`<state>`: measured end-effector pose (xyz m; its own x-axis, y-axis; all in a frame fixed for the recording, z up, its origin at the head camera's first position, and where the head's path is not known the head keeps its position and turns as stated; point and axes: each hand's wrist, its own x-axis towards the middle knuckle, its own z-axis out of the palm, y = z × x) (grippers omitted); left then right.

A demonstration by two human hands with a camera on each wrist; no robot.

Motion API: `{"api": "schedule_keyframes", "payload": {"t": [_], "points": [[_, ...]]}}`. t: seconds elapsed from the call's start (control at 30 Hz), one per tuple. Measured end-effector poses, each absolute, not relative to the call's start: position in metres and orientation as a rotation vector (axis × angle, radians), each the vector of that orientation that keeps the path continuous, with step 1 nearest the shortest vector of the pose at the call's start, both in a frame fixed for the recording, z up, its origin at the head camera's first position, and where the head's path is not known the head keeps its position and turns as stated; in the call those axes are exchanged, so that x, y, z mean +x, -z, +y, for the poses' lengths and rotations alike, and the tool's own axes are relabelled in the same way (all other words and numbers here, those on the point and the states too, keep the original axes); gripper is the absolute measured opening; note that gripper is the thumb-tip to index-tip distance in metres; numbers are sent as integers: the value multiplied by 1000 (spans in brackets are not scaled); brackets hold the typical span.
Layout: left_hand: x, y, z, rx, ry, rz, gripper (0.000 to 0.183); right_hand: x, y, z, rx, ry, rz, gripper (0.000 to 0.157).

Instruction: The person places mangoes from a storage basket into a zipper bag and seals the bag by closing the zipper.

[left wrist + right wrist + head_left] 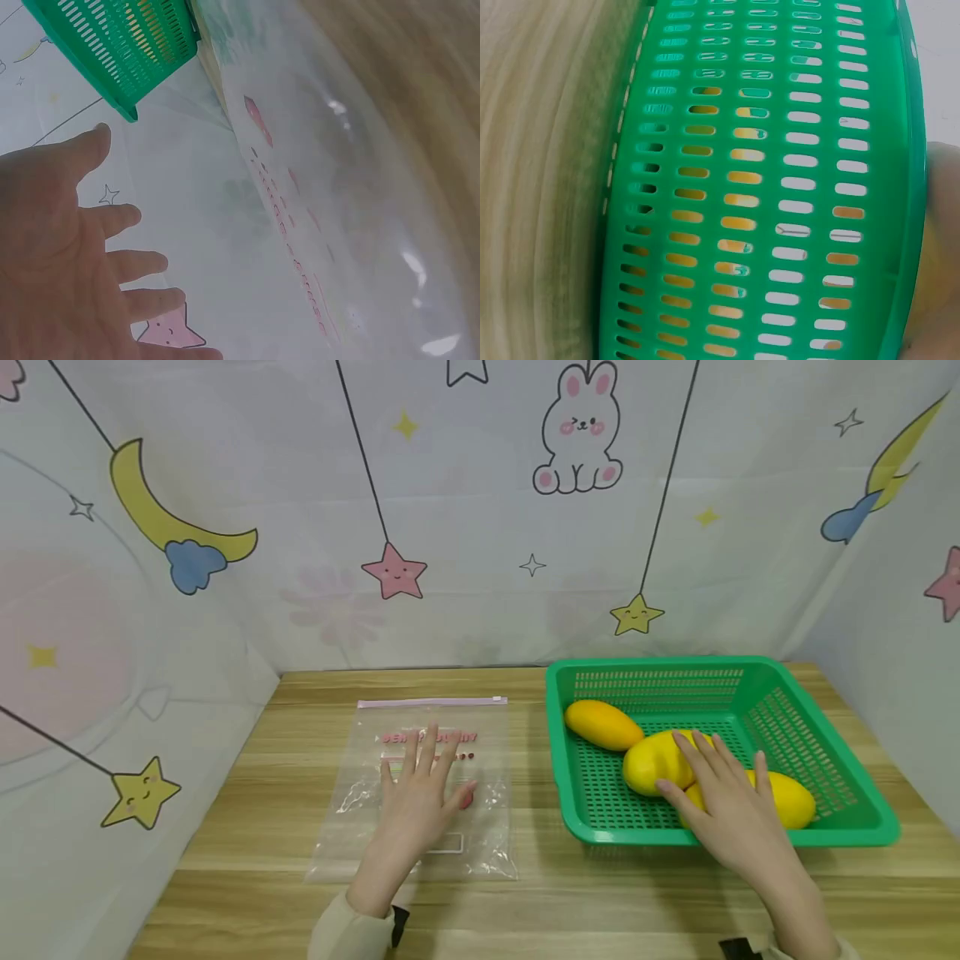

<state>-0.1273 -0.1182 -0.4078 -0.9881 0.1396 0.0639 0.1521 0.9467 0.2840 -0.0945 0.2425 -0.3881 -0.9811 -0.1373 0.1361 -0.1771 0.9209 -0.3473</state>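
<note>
My left hand (416, 802) is held with its fingers spread over a clear zip bag (341, 814) with pink print, which lies flat on the table. In the left wrist view that hand (52, 232) holds nothing, its palm and separated fingers showing above the bag (360, 187). Over a green basket (637, 837) my right hand (738, 814) stretches its fingers, overlapping two yellow mangoes (648, 767). The other mango (791, 802) sits at the basket's right, partly hidden by the hand. Through the slotted wall in the right wrist view, some yellow shows.
A third, more orange mango (602, 724) lies at the basket's left side. The bag's pink slider strip (431, 702) faces the back of the wooden table (247, 827). A white printed cloth (480, 510) hangs behind and at both sides.
</note>
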Motion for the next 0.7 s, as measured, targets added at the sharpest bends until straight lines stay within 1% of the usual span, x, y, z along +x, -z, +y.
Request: {"api": "schedule_keyframes", "payload": {"t": [0.37,0.7], "points": [[-124,412,-120,-250,451,-3048,71,-91,392,248,203,-570,-2889,66],[-123,419,-120,-265,444,-3047,72,-88,392,253,154,-591,-2885,67]]}}
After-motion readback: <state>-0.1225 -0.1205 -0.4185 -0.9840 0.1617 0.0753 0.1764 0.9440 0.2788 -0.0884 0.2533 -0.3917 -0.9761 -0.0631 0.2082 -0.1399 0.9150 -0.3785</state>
